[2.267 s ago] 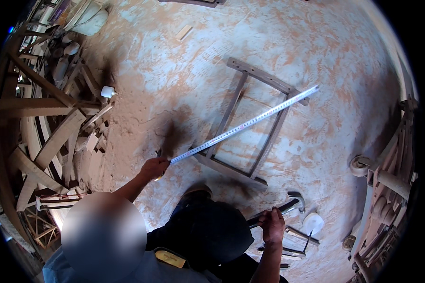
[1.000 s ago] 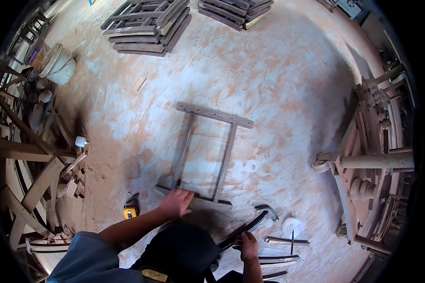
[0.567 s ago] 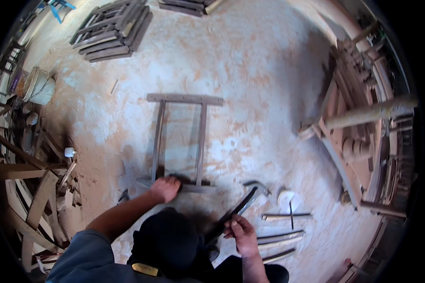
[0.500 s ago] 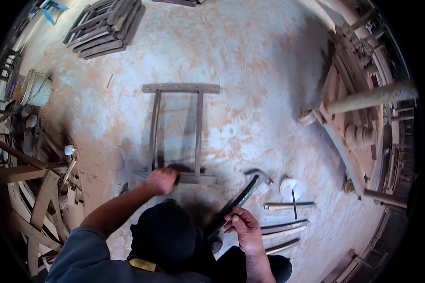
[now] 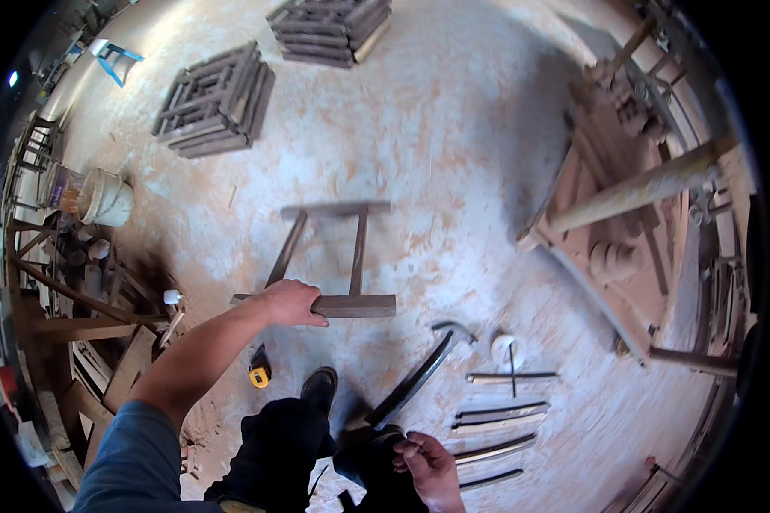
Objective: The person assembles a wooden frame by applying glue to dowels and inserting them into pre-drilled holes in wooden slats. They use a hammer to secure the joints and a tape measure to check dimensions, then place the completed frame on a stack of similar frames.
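My left hand (image 5: 291,301) is closed around the near rail of a wooden frame (image 5: 357,305). The frame's two uprights run away from me to a far crossbar (image 5: 338,208) on the dusty floor. My right hand (image 5: 428,460) hangs low by my legs with its fingers curled, close to the lower end of a dark curved wooden piece (image 5: 419,380). The frame does not show whether it grips that piece. My dark shoe (image 5: 320,386) stands just behind the frame.
A yellow tape measure (image 5: 259,376) lies by my foot. Curved slats (image 5: 498,419) and a white round lid (image 5: 506,349) lie to the right. Stacked wooden frames (image 5: 218,98) sit far left, a white bucket (image 5: 111,198) and scrap wood at left, furniture parts (image 5: 624,222) at right.
The long ruler my left hand held earlier is gone from view. My left hand reached the frame's near rail and closed on it. My right hand dropped lower beside the curved piece.
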Available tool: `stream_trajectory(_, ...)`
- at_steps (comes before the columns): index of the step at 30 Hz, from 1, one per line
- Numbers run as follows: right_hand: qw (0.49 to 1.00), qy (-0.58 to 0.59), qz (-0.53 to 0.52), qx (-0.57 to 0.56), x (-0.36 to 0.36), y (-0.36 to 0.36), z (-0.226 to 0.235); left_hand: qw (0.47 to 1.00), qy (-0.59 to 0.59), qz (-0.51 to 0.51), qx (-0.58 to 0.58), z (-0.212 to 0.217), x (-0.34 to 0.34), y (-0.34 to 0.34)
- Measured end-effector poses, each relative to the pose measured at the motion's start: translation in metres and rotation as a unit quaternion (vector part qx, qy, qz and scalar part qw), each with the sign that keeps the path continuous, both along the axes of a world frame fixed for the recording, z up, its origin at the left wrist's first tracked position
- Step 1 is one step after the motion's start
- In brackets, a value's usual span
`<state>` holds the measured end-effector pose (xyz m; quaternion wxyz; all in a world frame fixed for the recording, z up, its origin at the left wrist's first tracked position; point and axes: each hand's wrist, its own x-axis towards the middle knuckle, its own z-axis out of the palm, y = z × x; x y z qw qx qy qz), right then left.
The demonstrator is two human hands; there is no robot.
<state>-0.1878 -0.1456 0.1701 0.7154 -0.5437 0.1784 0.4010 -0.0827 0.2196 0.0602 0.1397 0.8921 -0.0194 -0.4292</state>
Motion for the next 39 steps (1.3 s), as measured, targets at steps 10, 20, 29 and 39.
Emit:
stream_trajectory(10,0.967,0.107,0.072,-0.220,-0.037,-0.035,0.130,0.955,0.181,0.147,-0.181,0.216,-0.006,0.033)
stream_trajectory(20,0.935,0.127,0.143,-0.297,0.005,-0.008,0.256,0.964,0.151,0.067,-0.210,0.324,-0.079,0.095)
stream_trajectory(29,0.948,0.119,0.140,-0.260,0.135,0.066,0.240,0.987,0.092,0.074,-0.112,0.421,0.004,0.224)
stream_trajectory(39,0.935,0.145,0.162,-0.279,0.292,0.102,0.121,0.994,0.049,0.066,0.067,0.384,0.152,0.400)
